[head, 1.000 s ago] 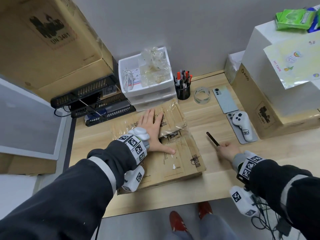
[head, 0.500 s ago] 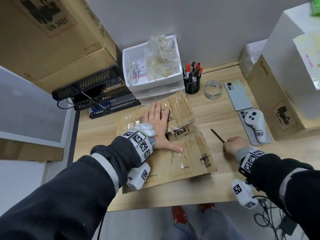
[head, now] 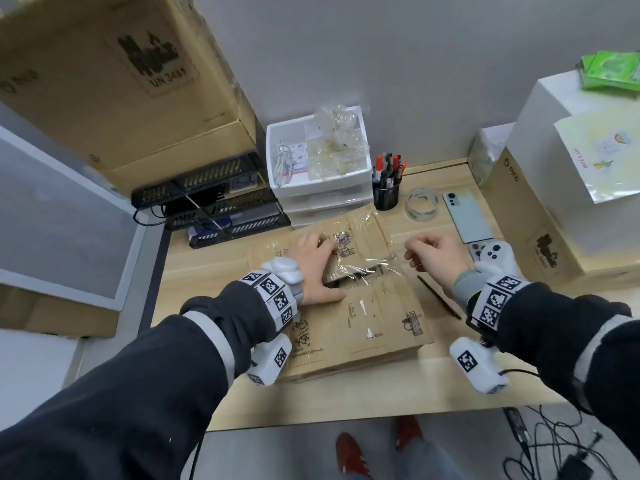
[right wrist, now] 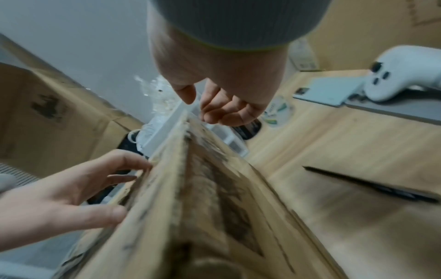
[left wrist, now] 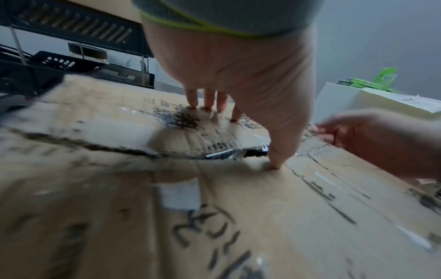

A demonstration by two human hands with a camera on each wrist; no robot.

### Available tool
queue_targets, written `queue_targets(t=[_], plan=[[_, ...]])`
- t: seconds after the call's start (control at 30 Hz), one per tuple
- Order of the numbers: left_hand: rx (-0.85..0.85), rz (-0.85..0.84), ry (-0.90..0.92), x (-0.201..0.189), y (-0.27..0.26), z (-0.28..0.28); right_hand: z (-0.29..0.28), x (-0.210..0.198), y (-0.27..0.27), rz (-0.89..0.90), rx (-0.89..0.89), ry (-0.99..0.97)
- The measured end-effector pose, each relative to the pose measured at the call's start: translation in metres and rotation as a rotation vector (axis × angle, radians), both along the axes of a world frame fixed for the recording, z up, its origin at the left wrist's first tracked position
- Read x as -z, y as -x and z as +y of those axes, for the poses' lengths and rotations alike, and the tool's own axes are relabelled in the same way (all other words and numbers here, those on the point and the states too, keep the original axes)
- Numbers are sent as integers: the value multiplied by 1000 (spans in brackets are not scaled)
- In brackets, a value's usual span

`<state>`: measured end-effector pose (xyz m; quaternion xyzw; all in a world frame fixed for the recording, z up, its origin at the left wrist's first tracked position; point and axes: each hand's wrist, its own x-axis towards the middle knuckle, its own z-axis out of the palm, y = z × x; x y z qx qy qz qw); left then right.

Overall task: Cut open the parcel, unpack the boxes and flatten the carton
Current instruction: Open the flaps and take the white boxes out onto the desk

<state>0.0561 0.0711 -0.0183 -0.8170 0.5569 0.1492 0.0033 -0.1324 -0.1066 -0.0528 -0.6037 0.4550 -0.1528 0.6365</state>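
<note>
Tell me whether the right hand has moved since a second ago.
Yes. The right hand has left the dark cutter, which now lies on the desk, and moved forward and left to the parcel's far right edge.

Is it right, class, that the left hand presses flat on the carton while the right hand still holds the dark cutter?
Not quite. The left hand does press on the carton, but the right hand holds nothing: the dark cutter lies on the desk beside the carton, as the head view shows.

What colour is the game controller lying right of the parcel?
White controller, with dark buttons; clearest in the right wrist view.
</note>
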Motion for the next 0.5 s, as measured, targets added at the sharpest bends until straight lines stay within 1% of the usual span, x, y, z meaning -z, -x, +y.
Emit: queue_targets(t=[0.07, 0.13, 0.17, 0.23, 0.27, 0.3, 0.33, 0.37, 0.5], plan=[[36, -22, -35, -5, -3, 15, 8, -24, -5, -33, -98, 88], [32, 40, -121, -11, -3, 28, 19, -38, -8, 34, -308, 233], [22, 43, -155, -14, -1, 32, 25, -41, -9, 115, -448, 324], [9, -17, -219, -19, 5, 36, 37, -42, -12, 343, -721, 549], [7, -44, -279, -20, 8, 35, 42, -41, -13, 464, -810, 676], [2, -59, -338, -21, 10, 36, 48, -40, -14, 563, -863, 787], [-16, -56, -374, -20, 12, 41, 54, -39, -15, 623, -894, 859], [-49, -33, -384, -18, 12, 45, 59, -39, -17, 659, -909, 888], [-133, 35, -341, -22, 15, 59, 69, -44, -20, 715, -873, 875]])
